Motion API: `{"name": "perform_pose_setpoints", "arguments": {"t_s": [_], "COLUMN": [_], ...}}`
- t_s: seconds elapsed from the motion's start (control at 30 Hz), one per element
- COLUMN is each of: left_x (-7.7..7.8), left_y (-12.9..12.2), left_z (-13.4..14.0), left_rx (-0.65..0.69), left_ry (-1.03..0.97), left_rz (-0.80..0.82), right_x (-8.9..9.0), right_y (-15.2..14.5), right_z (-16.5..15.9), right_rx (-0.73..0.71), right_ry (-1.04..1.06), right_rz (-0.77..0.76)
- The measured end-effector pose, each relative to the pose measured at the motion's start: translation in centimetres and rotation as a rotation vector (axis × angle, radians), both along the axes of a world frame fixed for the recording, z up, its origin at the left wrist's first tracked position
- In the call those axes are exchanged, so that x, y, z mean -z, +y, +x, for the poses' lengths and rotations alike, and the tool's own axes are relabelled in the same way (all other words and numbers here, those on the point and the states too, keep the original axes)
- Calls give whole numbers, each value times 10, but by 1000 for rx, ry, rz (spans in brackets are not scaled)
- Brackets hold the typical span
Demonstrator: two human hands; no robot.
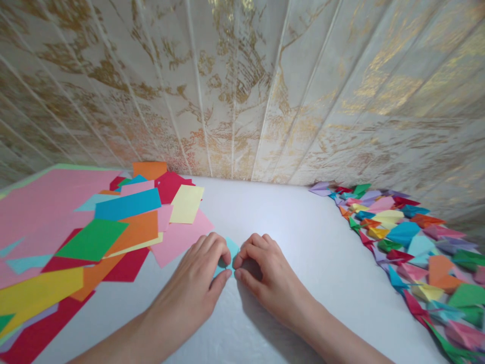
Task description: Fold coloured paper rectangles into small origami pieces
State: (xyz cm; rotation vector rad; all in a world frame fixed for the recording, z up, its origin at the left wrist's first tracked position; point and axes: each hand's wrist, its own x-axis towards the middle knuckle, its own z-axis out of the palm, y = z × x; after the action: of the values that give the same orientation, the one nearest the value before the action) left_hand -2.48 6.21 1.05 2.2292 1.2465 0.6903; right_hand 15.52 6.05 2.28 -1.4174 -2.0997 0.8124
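Note:
A small light-blue piece of paper (232, 246) lies at the middle of the white table, mostly covered by my hands. From the left, my left hand (206, 270) pinches its edge between thumb and fingers. My right hand (263, 265) meets it from the other side, with fingers curled and thumb pressed in close to the same paper. The fingertips of both hands almost touch. Folds in the paper are hidden behind the fingers.
Loose coloured paper sheets, among them a green one (94, 239) and a blue one (128, 203), overlap on the left. Many folded paper pieces (403, 233) are spread along the right. A patterned white-and-gold curtain (235, 91) borders the table's (261, 210) far edge.

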Motion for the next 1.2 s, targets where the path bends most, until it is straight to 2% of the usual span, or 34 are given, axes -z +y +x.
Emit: {"name": "perform_pose_setpoints", "arguments": {"t_s": [0.17,0.33,0.43,0.6,0.8,1.0,1.2], "left_x": [-2,-7,-9,0,9,8,3], "left_y": [4,3,-3,-10,0,-1,-11], "left_z": [-6,-14,-14,-9,-11,-12,-7], "left_rx": [39,91,74,60,161,134,113], "left_ry": [-28,10,57,184,60,72,146], "left_rz": [-6,79,142,299,268,274,243], "right_x": [1,3,3,6,6,2,0], "right_y": [-1,0,0,-3,1,2,-6], "right_z": [0,1,0,4,17,17,14], "right_rx": [-1,-6,-1,-38,-136,-220,-210], "right_ry": [16,24,19,63,180,80,-3], "right_rz": [2,14,13,51,134,204,174]}}
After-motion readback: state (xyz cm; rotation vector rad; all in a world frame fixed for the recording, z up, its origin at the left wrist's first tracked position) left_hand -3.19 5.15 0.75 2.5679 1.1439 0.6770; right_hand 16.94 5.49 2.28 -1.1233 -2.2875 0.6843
